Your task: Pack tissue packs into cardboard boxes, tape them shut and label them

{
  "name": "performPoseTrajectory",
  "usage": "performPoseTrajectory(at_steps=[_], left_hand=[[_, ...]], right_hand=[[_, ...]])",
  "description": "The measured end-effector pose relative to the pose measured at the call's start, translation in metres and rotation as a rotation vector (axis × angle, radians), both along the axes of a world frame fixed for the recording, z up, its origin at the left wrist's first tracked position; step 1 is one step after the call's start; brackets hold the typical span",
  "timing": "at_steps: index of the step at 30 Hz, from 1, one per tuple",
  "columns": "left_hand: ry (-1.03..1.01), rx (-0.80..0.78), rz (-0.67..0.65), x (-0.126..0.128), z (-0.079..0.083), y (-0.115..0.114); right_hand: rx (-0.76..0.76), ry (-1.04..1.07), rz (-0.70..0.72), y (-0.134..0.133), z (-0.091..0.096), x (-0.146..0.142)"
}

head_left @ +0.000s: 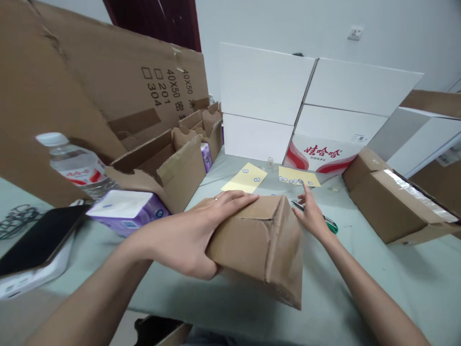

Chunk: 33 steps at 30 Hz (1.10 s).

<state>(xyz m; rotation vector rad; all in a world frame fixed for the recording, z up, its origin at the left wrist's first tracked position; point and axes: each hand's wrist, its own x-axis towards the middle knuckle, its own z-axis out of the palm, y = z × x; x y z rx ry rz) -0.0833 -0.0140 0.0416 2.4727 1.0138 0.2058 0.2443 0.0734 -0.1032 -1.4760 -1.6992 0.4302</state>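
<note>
My left hand (190, 230) lies across the top of a small brown cardboard box (261, 252), fingers spread, holding it tilted above the table's near side. My right hand (311, 216) is at the box's right side, touching nothing I can make out, with fingers apart. Beneath it, a green-handled tool with a metal tip (329, 223) lies partly hidden. Just beyond the fingers are two yellow sheets (298, 176) (245, 178) dotted with small white stickers.
A pale green table (374, 283) holds a taped cardboard box (396, 202), a purple tissue pack (126, 211), a black phone (39, 240) and a water bottle (77, 163). Open cardboard boxes (180, 158), a large cardboard sheet (144, 81) and white boxes (262, 96) stand behind.
</note>
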Motion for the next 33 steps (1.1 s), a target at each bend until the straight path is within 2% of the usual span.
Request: performPoseTrajectory(at_steps=[2, 4, 6, 8, 10, 12, 14, 17, 21, 23, 25, 29, 33], left_hand=[[-0.007, -0.026, -0.008, -0.005, -0.001, 0.005], [-0.003, -0.049, -0.022, -0.008, -0.003, 0.008], [-0.002, -0.066, -0.051, -0.009, -0.003, 0.011], [-0.014, -0.065, -0.061, -0.008, -0.003, 0.012], [-0.027, -0.053, -0.054, -0.006, -0.003, 0.012], [-0.032, -0.038, -0.055, -0.003, -0.003, 0.011], [-0.04, -0.029, -0.068, -0.001, -0.002, 0.01], [-0.055, -0.025, -0.081, -0.002, -0.001, 0.01], [-0.069, -0.043, -0.117, -0.012, -0.006, 0.014], [-0.087, -0.083, -0.162, -0.017, -0.01, 0.017], [-0.111, -0.115, -0.176, -0.022, -0.013, 0.019], [-0.072, -0.179, -0.149, -0.024, -0.011, 0.023], [-0.046, -0.254, -0.155, -0.02, -0.005, 0.031]], right_hand=[[0.005, 0.081, 0.006, -0.012, 0.016, 0.004], [0.0, 0.161, 0.044, -0.035, 0.036, 0.004], [-0.031, 0.228, 0.129, -0.066, 0.059, 0.0], [-0.078, 0.289, 0.276, -0.098, 0.082, -0.007], [-0.102, 0.249, 0.408, -0.123, 0.101, -0.018], [-0.093, 0.137, 0.478, -0.136, 0.112, -0.029], [-0.065, 0.04, 0.493, -0.14, 0.116, -0.038], [-0.01, -0.026, 0.463, -0.14, 0.109, -0.047], [0.221, -0.063, 0.292, -0.141, 0.096, -0.054], [0.29, -0.064, 0.199, -0.141, 0.092, -0.056], [0.214, -0.025, 0.2, -0.141, 0.091, -0.059], [-0.044, 0.162, 0.383, -0.141, 0.094, -0.066], [-0.06, 0.209, 0.424, -0.145, 0.093, -0.075]])
